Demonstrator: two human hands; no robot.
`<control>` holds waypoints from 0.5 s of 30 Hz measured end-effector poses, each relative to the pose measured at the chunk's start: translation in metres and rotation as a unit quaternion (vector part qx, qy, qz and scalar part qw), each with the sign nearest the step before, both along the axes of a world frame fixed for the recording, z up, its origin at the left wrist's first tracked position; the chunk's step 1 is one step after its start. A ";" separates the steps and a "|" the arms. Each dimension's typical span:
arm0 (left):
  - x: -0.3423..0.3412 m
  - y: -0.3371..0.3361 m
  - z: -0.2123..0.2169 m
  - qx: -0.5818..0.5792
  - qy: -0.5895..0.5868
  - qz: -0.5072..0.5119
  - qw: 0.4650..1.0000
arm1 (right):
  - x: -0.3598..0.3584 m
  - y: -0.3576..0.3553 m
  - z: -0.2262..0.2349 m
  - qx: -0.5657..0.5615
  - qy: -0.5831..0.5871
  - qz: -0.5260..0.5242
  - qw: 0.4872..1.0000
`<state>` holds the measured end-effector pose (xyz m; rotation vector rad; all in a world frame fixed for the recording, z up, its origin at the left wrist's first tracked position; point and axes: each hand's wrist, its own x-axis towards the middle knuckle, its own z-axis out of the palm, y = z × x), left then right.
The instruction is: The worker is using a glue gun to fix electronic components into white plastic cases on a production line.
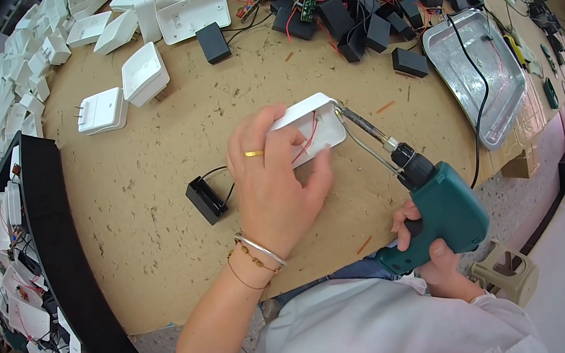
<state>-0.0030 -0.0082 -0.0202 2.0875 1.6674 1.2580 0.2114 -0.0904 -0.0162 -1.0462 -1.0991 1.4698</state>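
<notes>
My left hand (pixel 273 167), a ring on one finger, is closed round a white plastic charger housing (pixel 334 128) with its hollow side showing. A red wire (pixel 308 144) runs inside the housing. In my right hand (pixel 426 246) is a green pistol-shaped soldering gun (pixel 450 205), one finger at its trigger. A thin metal feed tube runs beside its rod, and the tip meets or nearly meets the housing's upper right edge; which, I cannot tell. Left of my left wrist lies a small black open box (pixel 206 200) with a black cable leading toward my hand.
White housings (pixel 8 79) are heaped at the far left, beside a black-edged bin (pixel 64 270) of parts. Black boxes with red wires and green circuit boards (pixel 307 6) pile up at the back. A metal tray (pixel 496 76) with a black cord across it sits on the right.
</notes>
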 end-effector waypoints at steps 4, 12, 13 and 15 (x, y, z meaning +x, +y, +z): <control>-0.001 -0.005 0.007 0.061 0.080 0.012 0.995 | 0.002 0.001 -0.002 -0.002 0.029 -0.016 0.999; -0.004 -0.010 0.027 -0.047 0.131 0.031 0.990 | 0.014 0.033 0.006 -0.058 0.233 -0.003 0.971; -0.005 -0.007 0.028 -0.057 0.135 0.036 0.989 | 0.016 0.038 0.003 -0.083 0.276 0.000 0.958; -0.011 -0.004 0.024 -0.065 0.143 0.026 0.987 | 0.014 0.049 -0.003 -0.100 0.317 0.026 0.943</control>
